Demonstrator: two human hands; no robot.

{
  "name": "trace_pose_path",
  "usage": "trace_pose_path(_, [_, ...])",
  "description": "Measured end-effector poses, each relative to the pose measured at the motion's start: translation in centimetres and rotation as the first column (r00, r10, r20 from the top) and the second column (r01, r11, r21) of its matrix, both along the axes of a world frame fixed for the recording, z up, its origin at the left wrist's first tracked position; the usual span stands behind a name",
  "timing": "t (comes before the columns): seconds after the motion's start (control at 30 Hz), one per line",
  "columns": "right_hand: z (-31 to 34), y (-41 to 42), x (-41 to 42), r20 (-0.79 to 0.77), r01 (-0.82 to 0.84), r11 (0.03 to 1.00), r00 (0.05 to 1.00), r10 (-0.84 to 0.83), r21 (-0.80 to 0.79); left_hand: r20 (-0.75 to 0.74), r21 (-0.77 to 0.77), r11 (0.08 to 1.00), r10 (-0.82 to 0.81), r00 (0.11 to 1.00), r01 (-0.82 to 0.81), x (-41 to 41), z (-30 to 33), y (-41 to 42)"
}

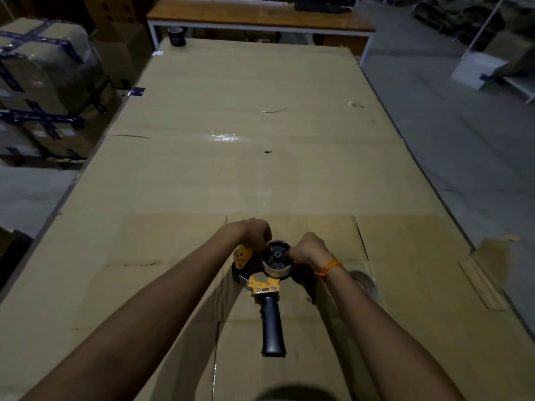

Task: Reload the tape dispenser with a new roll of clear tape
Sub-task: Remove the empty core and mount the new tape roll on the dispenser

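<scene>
A yellow tape dispenser [265, 286] with a black handle [273, 328] lies flat on the cardboard-covered table [231, 175], handle toward me. A roll of clear tape [277, 266] sits on its black hub. My left hand [254, 233] is closed on the yellow front end of the dispenser, at the roll's left. My right hand [308, 248] grips the roll's right side; an orange thread is tied round that wrist. The fingertips of both hands are hidden behind the roll.
Another tape roll [363, 280] lies just right of my right forearm, partly hidden. A dark roll [177, 36] stands at the table's far left corner. Taped cartons [43, 82] are stacked to the left, a wooden bench [260, 15] stands beyond, and the concrete floor [434, 125] lies to the right.
</scene>
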State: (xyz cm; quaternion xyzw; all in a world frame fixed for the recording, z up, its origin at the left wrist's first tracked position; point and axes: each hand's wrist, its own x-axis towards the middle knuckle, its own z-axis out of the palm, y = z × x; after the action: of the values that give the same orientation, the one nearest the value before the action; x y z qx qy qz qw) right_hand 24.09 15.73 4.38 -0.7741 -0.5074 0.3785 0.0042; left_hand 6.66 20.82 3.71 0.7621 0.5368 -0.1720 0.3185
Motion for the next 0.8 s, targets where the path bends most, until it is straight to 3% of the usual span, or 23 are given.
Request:
trace_pose_path(0.13, [0.2, 0.3, -0.1, -0.002, -0.006, 1.0, 1.0, 0.006, -0.016, 0.06, -0.1, 0.994, -0.037, 0.998, 0.043, 0.0, 0.1, 0.6])
trace_pose_path(0.4, [-0.1, -0.3, -0.3, -0.088, 0.04, 0.998, 0.995, -0.037, 0.039, 0.048, -0.135, 0.989, -0.047, 0.998, 0.053, -0.2, -0.4, 0.9])
trace_pose_path(0.53, [-0.4, -2.1, 0.4, -0.279, 0.104, 0.99, 0.957, -0.074, 0.094, 0.041, -0.158, 0.987, -0.018, 0.999, 0.024, -0.9, -0.7, 0.7])
trace_pose_path(0.6, [0.6, -3.6, 0.6, -0.436, 0.152, 0.987, 0.892, -0.118, 0.044, 0.044, -0.187, 0.982, 0.002, 0.999, 0.006, -1.6, -0.8, 0.4])
trace_pose_path(0.8, [2.9, -8.8, 0.1, -0.628, 0.101, 0.985, 0.759, -0.169, -0.143, 0.066, -0.161, 0.987, 0.011, 0.998, 0.0, -2.7, -0.2, -0.2])
